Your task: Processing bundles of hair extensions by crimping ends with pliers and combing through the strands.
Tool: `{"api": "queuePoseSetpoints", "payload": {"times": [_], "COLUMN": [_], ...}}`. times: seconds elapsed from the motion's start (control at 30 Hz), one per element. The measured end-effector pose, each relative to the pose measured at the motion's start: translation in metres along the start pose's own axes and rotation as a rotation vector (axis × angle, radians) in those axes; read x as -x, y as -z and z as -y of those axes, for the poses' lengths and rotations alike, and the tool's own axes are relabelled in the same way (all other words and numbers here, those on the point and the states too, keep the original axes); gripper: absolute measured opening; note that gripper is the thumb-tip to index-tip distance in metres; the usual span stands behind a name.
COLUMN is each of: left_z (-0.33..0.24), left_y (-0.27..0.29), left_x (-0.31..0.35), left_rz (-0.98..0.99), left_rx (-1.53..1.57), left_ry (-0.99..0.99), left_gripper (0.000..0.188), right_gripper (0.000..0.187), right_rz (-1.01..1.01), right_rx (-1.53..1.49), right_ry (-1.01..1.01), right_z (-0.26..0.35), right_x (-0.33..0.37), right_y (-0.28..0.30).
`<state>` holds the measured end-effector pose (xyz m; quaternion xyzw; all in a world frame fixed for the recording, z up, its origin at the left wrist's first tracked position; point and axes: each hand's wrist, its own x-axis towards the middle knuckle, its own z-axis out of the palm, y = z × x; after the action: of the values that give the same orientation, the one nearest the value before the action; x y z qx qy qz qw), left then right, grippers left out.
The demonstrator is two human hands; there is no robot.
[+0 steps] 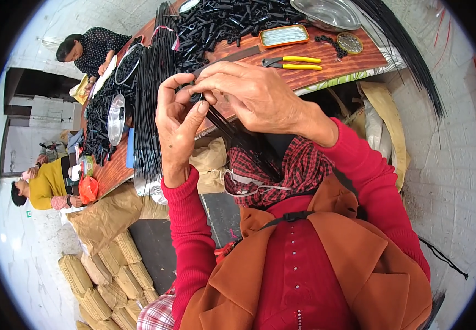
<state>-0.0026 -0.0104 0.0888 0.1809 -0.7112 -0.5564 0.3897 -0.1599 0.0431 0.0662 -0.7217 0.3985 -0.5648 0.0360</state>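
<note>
White brick-patterned walling [447,181] rises along the right of the frame, and from where I stand the long reddish-brown wooden table [353,65] takes up the top. Two other people sit along it: one in a dark spotted top [99,49] at upper left, one in a mustard-yellow top [51,184] at the left edge. Next in size comes a thick bundle of thin black rods [155,110], left of top centre, then a heap of short glossy black tubes [232,22] along the top edge.

Mid-frame, a few slim black shafts [221,124] slant from the worker's fingers down to a red-and-black checked cloth [309,159] on the lap. The left hand [178,118] pinches a small black fitting [196,97] at their upper ends, thumb below, just left of top centre. The right hand [254,93] arches over, fingertips at the same spot; I can't tell whether they grip or only touch.

To my eye, this goes best with the left pinch firm and close to the end, the shafts supported by the lap so they don't swing, and the right fingertips working lightly, without bending anything.
</note>
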Motion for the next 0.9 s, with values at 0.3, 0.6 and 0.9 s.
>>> {"api": "queuePoseSetpoints", "payload": {"times": [0.3, 0.6, 0.9], "left_z": [-0.003, 0.001, -0.002], "left_y": [-0.01, -0.017, -0.022], "left_x": [-0.001, -0.007, -0.009], "left_rz": [-0.074, -0.031, -0.009], "left_rx": [-0.067, -0.234, -0.282], "left_ry": [0.053, -0.051, -0.08], "left_gripper": [0.033, 0.031, 0.028], "right_gripper": [0.012, 0.02, 0.014], "right_rz": [0.082, 0.012, 0.045], "right_rx": [0.134, 0.142, -0.015], "right_ry": [0.154, -0.023, -0.457], "right_z": [-0.013, -0.007, 0.007], "right_x": [-0.011, -0.009, -0.012], "right_y": [0.015, 0.016, 0.019]}}
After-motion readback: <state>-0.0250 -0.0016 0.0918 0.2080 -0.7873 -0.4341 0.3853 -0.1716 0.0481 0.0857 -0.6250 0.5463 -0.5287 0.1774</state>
